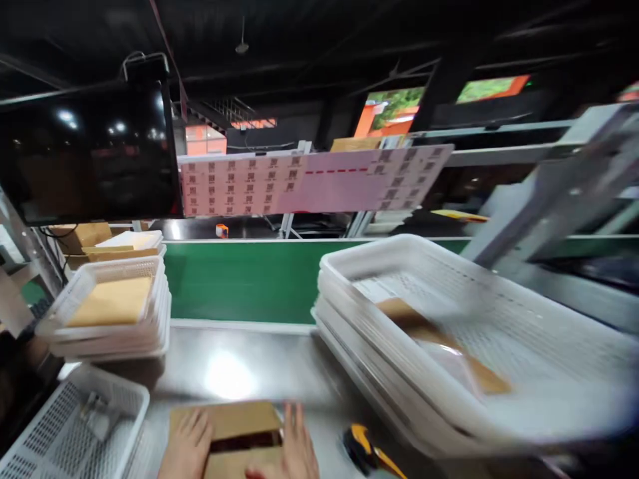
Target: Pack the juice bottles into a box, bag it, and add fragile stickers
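A brown cardboard box sits on the metal table at the bottom of the view, with a dark gap showing between its top flaps. My left hand grips the left side of the box, its fingers lying over the top. On the opposite side, my right hand holds the box with fingers extended along the right edge and thumb over the near flap. What lies inside the gap is too dark to make out. Right of my right hand is a black and yellow handheld scanner, blurred.
Stacked white baskets stand at right, with brown and clear packaging inside. At left are a smaller stack holding a yellow envelope and a white basket. Behind run a green belt, a code sheet and a monitor.
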A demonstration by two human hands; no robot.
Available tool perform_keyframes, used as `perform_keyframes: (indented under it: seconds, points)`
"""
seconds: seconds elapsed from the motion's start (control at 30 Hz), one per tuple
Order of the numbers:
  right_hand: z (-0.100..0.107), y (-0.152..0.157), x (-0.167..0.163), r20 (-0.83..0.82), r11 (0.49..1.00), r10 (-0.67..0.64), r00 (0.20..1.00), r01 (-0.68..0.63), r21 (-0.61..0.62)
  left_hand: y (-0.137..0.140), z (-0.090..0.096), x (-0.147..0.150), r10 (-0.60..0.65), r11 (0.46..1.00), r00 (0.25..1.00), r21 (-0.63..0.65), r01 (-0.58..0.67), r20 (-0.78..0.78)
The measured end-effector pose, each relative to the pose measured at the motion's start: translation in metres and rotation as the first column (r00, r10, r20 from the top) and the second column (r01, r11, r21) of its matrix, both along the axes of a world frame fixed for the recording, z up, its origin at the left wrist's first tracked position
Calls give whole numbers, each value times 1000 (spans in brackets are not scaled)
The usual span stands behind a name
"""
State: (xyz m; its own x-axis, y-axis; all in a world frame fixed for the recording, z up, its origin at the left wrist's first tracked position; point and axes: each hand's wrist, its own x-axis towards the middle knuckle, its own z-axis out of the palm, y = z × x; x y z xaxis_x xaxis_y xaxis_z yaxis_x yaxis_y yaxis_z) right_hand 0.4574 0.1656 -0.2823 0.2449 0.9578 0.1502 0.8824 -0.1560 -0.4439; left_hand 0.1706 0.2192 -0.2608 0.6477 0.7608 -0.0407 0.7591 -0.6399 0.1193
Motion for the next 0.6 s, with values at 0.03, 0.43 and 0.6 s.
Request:
perform_keyframes:
  seconds: [0.03, 0.43, 0.6]
  points:
    - [11, -6, -2, 19, 998, 41, 999, -40, -56, -17, 2, -4, -21, 999, 1000, -49, 21, 7]
    - [102, 5, -31, 36, 773, 529, 848, -464, -434, -49, 63, -16, 10, 949, 1000, -315, -12, -9]
    - [84, -50, -53, -15, 844, 328, 944, -301, -444, -52, 75, -27, -64, 948, 997, -315, 48, -43]
